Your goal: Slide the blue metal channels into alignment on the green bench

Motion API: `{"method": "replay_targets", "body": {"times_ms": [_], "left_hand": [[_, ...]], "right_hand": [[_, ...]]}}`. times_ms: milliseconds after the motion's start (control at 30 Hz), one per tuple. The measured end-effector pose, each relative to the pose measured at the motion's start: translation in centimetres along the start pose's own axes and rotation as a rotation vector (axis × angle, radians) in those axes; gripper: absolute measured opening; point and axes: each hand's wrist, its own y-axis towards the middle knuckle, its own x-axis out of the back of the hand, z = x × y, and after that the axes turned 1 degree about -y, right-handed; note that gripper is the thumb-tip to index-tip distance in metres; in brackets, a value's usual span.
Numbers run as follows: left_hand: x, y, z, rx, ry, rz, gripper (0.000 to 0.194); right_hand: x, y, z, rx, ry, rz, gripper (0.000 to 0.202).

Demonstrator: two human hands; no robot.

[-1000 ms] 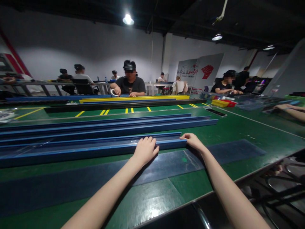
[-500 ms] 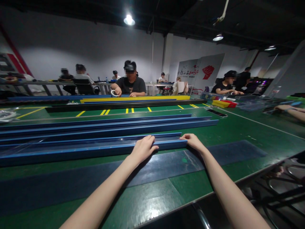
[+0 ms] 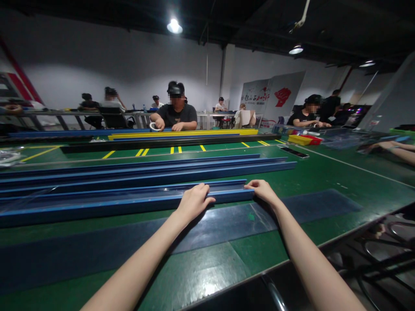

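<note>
A long blue channel (image 3: 129, 205) lies lengthwise on the green table (image 3: 324, 177), with what looks like clear film inside it. Over its near wall, close to the right end, my left hand (image 3: 194, 202) is closed, fingers over the edge and thumb on the near side. My right hand (image 3: 262, 190) pinches the channel's right end corner. Beneath my forearms a flat, dark translucent strip (image 3: 227, 224) stretches across the table in front of the channel.
More blue channels (image 3: 227, 167) lie behind, then a black one (image 3: 155, 143) and a yellow one (image 3: 188, 134). A phone (image 3: 294, 152) and a yellow tray (image 3: 298, 140) are at the right. A person (image 3: 177, 112) sits opposite; another person's hands (image 3: 389, 146) work at far right.
My hands and the blue channel stay nearly in place. The view has shifted very slightly, and a person in the left background has raised an arm towards the head.
</note>
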Motion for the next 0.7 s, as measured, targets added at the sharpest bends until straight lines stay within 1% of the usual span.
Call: {"method": "replay_targets", "body": {"times_ms": [67, 167, 400, 700], "left_hand": [[0.1, 0.0, -0.1, -0.002, 0.016, 0.002, 0.02], [0.1, -0.1, -0.1, -0.006, 0.034, 0.003, 0.021], [0.1, -0.1, -0.3, -0.006, 0.066, 0.004, 0.022], [0.3, -0.1, -0.3, -0.012, 0.094, 0.007, 0.022]], "right_hand": [[0.2, 0.0, 0.0, -0.023, 0.006, -0.007, 0.024], [0.3, 0.0, -0.3, -0.037, 0.024, 0.015, 0.024], [0.0, 0.2, -1.0, 0.003, 0.05, 0.081, 0.017], [-0.3, 0.6, -1.4, 0.007, 0.029, 0.065, 0.017]]}}
